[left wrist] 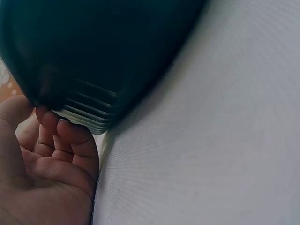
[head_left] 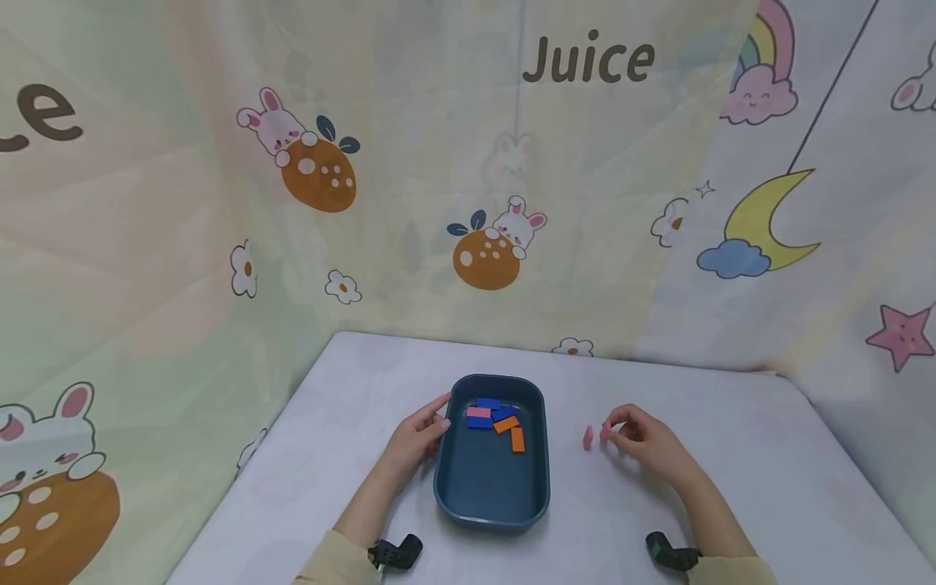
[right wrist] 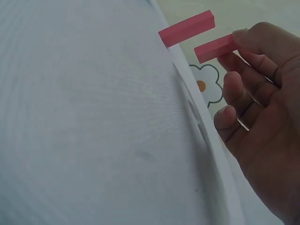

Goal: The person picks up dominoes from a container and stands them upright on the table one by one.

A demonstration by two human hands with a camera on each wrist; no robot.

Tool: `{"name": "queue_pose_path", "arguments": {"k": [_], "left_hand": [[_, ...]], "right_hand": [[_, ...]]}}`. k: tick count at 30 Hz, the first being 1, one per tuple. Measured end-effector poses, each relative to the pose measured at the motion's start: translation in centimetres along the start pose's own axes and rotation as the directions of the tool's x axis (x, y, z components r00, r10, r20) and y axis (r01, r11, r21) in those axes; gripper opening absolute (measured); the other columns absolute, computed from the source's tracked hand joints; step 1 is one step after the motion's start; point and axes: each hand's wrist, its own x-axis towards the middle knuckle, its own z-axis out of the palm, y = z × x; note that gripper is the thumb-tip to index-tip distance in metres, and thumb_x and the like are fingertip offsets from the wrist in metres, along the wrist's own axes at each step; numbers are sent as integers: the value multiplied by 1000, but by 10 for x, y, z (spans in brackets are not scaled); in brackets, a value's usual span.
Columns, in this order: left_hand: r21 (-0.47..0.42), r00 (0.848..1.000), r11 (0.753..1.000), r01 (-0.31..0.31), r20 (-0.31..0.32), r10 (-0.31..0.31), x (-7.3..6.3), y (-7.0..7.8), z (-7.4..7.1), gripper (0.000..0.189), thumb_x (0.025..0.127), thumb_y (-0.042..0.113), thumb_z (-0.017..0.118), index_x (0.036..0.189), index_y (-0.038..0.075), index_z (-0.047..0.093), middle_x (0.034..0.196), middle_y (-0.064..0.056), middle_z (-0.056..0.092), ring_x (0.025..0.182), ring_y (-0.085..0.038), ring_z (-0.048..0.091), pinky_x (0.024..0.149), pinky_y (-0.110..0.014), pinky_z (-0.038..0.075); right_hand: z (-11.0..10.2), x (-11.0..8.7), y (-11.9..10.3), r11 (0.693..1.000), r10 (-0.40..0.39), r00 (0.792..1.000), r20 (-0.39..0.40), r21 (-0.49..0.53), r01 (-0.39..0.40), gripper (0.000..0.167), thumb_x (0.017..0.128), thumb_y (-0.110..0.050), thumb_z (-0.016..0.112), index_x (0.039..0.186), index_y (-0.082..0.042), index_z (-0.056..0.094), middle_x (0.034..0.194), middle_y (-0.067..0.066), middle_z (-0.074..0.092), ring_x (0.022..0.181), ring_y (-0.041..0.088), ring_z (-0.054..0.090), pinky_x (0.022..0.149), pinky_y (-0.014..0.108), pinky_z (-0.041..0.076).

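Toward the middle of the table stands a dark blue tray [head_left: 491,496]. My left hand [head_left: 415,439] grips its left rim, the thumb at the top edge and the other fingers curled against the outside in the left wrist view. Inside the tray's far half lie several blue, orange and pink blocks, among them an orange block [head_left: 517,439] and a pink one [head_left: 478,413]. Right of the tray, my right hand [head_left: 651,439] pinches a pink block [right wrist: 214,49] between thumb and fingers. A second pink block [head_left: 588,438] stands upright just left of it, apart from the hand.
A white cloth covers the table [head_left: 607,520]. Behind and beside it hangs a printed curtain [head_left: 409,244] with rabbits, flowers and a moon. Each wrist wears a black band with a small device [head_left: 396,552].
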Motion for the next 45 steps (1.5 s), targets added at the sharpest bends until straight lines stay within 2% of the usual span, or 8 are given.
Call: {"name": "queue_pose_path", "arguments": {"k": [9,20,25,32,37,42,45], "left_hand": [[1,1000,1000,-1,4,1,-1,0,-1,47,98,27,61,144,33,51,96,-7,57,75,-17,54,69,-27,48],[7,1000,1000,3,1,-3,-1,1,-1,47,98,27,61,143,35,51,95,-6,58,75,-18,54,70,-27,48],[10,1000,1000,4,-1,-4,-1,0,-1,48,98,27,62,144,32,51,94,-5,57,73,-18,52,68,-26,47],[7,1000,1000,1,-9,-1,-2,-1,-1,48,97,27,63,144,31,52,94,-6,56,74,-19,52,68,-27,46],[12,1000,1000,2,-3,-2,-1,-1,-1,50,97,30,63,145,30,50,93,-4,57,73,-17,53,68,-26,47],[13,1000,1000,1,-6,-1,0,1,0,48,97,30,62,144,32,51,94,-4,57,73,-17,53,68,-27,47],[13,1000,1000,5,-11,-5,0,1,1,47,97,30,63,142,35,52,94,-4,57,74,-18,52,69,-27,47]], "right_hand": [[3,1,6,1000,19,999,30,-22,-19,24,91,-23,70,113,-18,61,98,2,61,81,13,55,68,24,46],[7,2,11,999,29,999,23,-29,-29,24,92,-23,70,114,-20,61,97,1,63,81,13,57,68,25,46],[10,0,14,999,44,999,18,-33,-43,25,91,-23,70,114,-20,61,96,0,64,81,12,57,69,24,46],[11,-1,16,1000,11,1000,12,-29,-11,28,91,-22,71,117,-18,60,101,1,65,82,8,58,70,23,47],[7,-1,11,999,18,999,30,-33,-17,33,91,-27,71,121,-19,59,100,3,64,82,10,57,69,24,46],[-2,1,2,996,70,996,60,-65,-66,36,91,-31,70,124,-22,58,97,2,64,83,15,57,69,27,46],[-10,1,-7,996,59,996,61,-63,-55,38,92,-32,70,126,-20,58,100,4,63,81,16,58,68,27,47]]}}
